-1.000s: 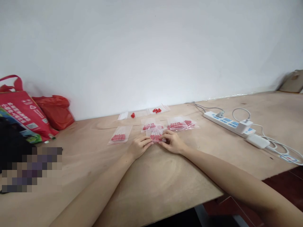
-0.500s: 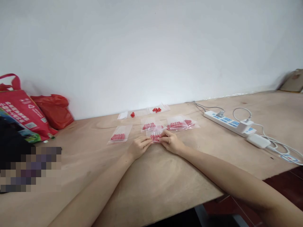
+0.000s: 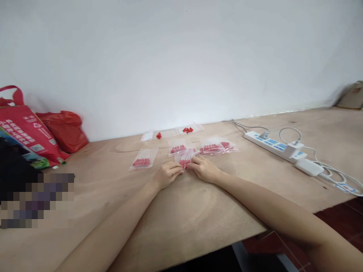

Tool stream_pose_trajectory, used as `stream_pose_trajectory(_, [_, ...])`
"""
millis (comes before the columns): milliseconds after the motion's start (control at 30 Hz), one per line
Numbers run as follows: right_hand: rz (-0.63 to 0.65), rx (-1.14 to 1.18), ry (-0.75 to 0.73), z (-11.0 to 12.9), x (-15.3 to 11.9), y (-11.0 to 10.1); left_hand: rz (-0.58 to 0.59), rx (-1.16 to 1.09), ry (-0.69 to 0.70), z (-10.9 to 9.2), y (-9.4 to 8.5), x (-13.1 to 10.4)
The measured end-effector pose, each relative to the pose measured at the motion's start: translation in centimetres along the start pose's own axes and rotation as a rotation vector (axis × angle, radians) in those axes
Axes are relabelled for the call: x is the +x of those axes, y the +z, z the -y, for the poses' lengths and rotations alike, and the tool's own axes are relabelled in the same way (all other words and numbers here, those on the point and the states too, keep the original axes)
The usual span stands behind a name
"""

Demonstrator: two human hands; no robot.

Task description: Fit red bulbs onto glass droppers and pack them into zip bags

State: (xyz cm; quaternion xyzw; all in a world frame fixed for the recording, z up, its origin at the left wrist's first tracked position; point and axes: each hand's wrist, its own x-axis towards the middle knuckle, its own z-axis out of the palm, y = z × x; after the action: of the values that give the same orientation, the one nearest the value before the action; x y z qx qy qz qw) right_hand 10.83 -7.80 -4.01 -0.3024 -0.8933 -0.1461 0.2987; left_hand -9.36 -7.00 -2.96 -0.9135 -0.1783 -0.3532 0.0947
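While both forearms are lying across the plywood worktop, the left hand and right hand are pinching one small clear bag of red pieces at frame centre — fingers closed narrowly on its edges. Similar filled bags are lying just beyond; a white power strip is sitting at right.

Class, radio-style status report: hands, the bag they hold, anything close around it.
Left hand and right hand pinch small clear bag of red pieces. Bag low over wooden table. Other filled bags lie just behind.
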Motion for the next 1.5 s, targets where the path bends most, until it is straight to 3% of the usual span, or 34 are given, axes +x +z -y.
stream_pose_trajectory(200, [0.046, 0.163, -0.040, -1.3, -0.6, -0.6, 0.051, 0.010, 0.017, -0.1, -0.2, 0.2])
stream_pose_trajectory(500, [-0.053, -0.177, -0.225, -1.8, -1.3, -1.2, 0.031, 0.128, 0.059, -0.5, -0.5, 0.4])
stream_pose_trajectory(700, [-0.118, -0.148, -0.165, -1.3, -1.1, -0.9, 0.043, 0.344, 0.218, -1.1, 0.2, 1.5])
stream_pose_trajectory(933, [-0.136, -0.140, -0.131, -1.0, -0.9, -1.1, 0.072, 0.417, 0.157, -1.2, 0.5, 1.8])
stream_pose_trajectory(1133, [-0.195, -0.183, -0.167, -1.0, -0.9, -1.7, 0.026, 0.482, 0.102, -1.3, 0.4, 1.5])
stream_pose_trajectory(1300, [-0.238, -0.103, -0.110, -1.0, -0.9, -1.7, -0.077, 0.408, 0.152, -1.1, 0.2, 1.7])
stream_pose_trajectory(1500, [-0.227, -0.078, -0.117, -1.0, -1.0, -2.1, -0.098, 0.385, 0.179, -1.2, 0.2, 1.8])
